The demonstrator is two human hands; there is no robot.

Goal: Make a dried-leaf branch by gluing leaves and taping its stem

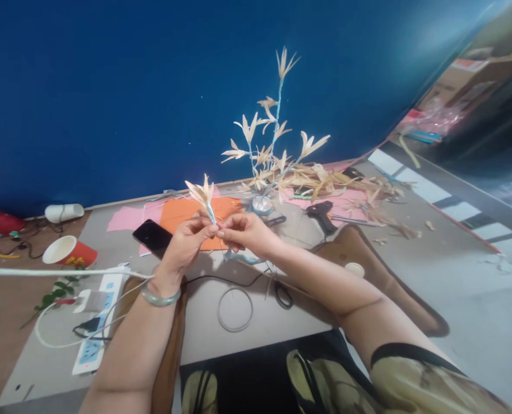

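Between my two hands stands a pale husk flower [203, 192] with a blue-wrapped stem, tilted a little to the left. My left hand [189, 236] pinches the stem low down. Right against it, the fingertips of my right hand [243, 231] are pinched at the base of the same stem. A strip of light blue tape [241, 257] hangs just below my right fingers. Behind my hands rises a branched arrangement of similar husk flowers [277, 129] on blue stems, set in a small round base [262, 205].
A phone [152, 237] lies on orange paper [178, 214]. To the right are a glue gun [323, 217], dried husks [320, 179] and scissors [283, 295]. A wire coil [235, 310] lies nearer me. At left are a power strip [94, 339] and a tipped paper cup [70, 251].
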